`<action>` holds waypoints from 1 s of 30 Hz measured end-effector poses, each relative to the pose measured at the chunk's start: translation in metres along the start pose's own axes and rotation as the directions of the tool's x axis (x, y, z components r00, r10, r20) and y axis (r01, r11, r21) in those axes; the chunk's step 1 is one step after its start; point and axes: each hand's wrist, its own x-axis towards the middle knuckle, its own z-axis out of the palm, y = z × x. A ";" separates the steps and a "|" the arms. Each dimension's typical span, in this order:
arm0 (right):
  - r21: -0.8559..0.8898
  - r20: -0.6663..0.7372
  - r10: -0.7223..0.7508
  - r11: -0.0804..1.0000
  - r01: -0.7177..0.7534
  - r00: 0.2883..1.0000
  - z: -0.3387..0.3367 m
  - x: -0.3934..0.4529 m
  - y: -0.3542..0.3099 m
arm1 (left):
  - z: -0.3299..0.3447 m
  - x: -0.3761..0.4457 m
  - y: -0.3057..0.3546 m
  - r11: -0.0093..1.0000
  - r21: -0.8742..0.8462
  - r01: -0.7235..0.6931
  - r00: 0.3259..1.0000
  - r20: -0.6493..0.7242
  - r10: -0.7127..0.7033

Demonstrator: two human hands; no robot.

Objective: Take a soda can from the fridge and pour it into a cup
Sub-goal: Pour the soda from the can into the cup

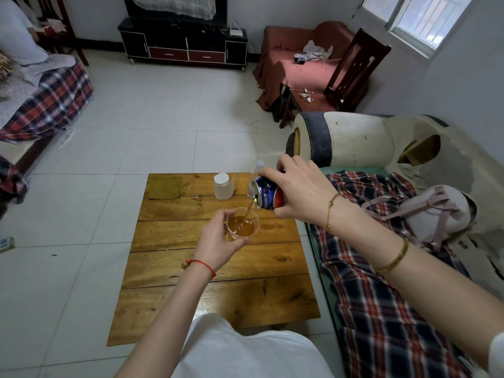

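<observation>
My right hand (300,189) grips a blue and red soda can (266,194), tipped on its side with the mouth down and to the left. A thin amber stream falls from the can into a clear plastic cup (242,224). The cup holds amber liquid and my left hand (218,238) holds it from the left, fingers curled round its side, just above the wooden table (212,268).
A stack of white plastic cups (223,186) and a clear plastic bottle (255,173) stand at the table's far edge, beside a green mat (165,187). A sofa with a plaid cloth and a pink bag (433,211) lies to the right. Tiled floor surrounds the table.
</observation>
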 end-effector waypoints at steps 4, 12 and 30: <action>0.000 0.003 -0.005 1.000 0.005 1.000 0.002 0.004 0.000 | 0.000 0.003 -0.001 1.000 -0.008 0.003 1.000 0.000 -0.003; 0.008 -0.001 -0.013 1.000 0.013 1.000 0.009 0.013 0.004 | 0.000 0.009 -0.004 1.000 -0.014 0.011 1.000 -0.008 -0.011; 0.738 -0.011 0.212 0.661 -0.135 0.977 0.090 0.033 0.014 | -0.005 0.039 -0.022 0.991 -0.127 0.044 0.995 -0.080 -0.054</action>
